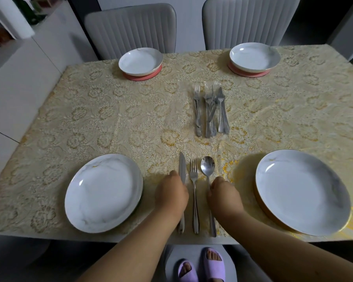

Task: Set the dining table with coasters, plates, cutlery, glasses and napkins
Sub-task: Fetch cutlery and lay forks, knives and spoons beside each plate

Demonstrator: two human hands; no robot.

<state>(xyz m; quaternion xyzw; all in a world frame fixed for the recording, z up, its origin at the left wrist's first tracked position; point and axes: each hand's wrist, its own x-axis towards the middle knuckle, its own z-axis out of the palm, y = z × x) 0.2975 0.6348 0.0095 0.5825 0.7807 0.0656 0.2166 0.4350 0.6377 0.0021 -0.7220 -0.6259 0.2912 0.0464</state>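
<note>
A knife point(182, 166), a fork point(194, 192) and a spoon point(207, 168) lie side by side at the near edge between two large white plates, one at the left point(103, 193) and one at the right point(302, 192). My left hand point(171, 197) grips the knife's handle with curled fingers. My right hand point(224, 197) holds the spoon's handle the same way. Two smaller plates, far left point(140, 61) and far right point(254, 56), sit on pink coasters, the left one point(144, 75) and the right one point(250, 73). A pile of spare cutlery point(211, 111) lies at the table's centre.
A cream and gold floral tablecloth point(90, 119) covers the table. Two grey padded chairs, left point(130, 27) and right point(251, 21), stand at the far side. White cabinets point(12, 82) run along the left. My feet in purple slippers point(202, 265) show below the near edge.
</note>
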